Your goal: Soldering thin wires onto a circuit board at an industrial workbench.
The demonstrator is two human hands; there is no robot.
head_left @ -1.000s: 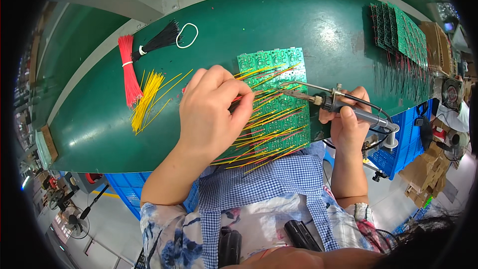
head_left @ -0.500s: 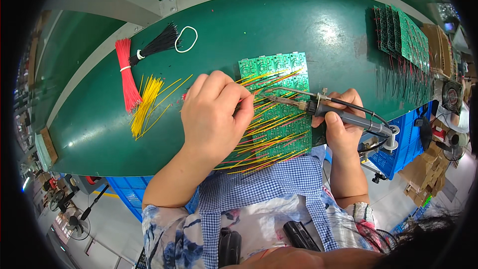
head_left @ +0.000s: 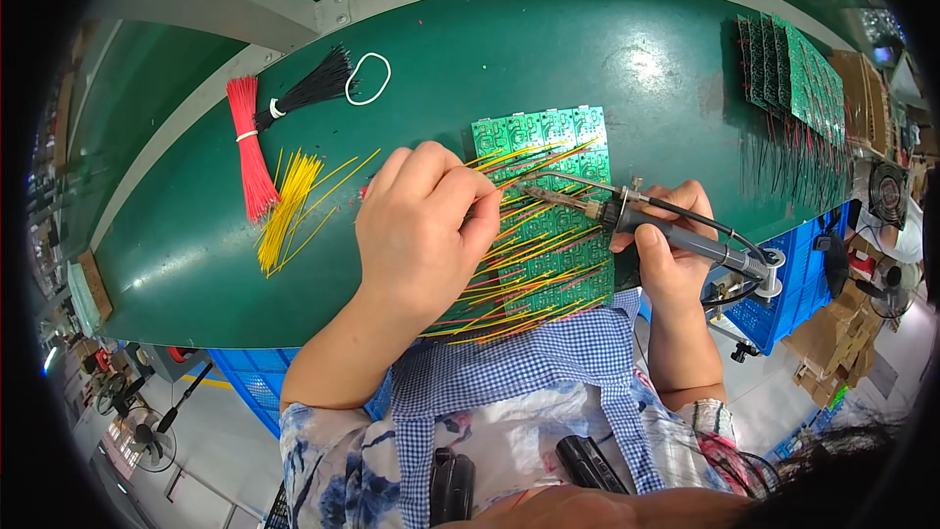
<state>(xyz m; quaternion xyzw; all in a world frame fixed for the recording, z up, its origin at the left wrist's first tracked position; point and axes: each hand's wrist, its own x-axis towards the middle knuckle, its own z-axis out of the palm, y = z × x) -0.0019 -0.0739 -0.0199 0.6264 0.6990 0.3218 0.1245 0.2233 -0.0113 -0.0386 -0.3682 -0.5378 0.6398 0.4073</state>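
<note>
Head view: L hand (head_left: 421,225), overlapping the circuit panel's (head_left: 539,127) L edge, has thumb & forefinger pinched together, seemingly on a thin red wire (head_left: 501,187); exact grip pt hard to make out. Best: steady pinch, wire end flat on its pad. Soldering iron's (head_left: 710,247) tip is over panel's L side, v. close to those fingers, so brief heat on the joint only, clear of skin & insulation. R hand (head_left: 676,264), by panel's R edge, is closed round the iron's handle; light pen-type hold should suit.

Materials: well L of panel, slim red bundle (head_left: 252,152), banded; yellow bundle (head_left: 289,206), loose straight strands; black bundle (head_left: 318,88), splayed. Panel: flat, rigid, shiny green, w/ springy-looking yellow wires (head_left: 529,321) across. Far R of panel: stacked boards (head_left: 813,88), thin wires dangling.
</note>
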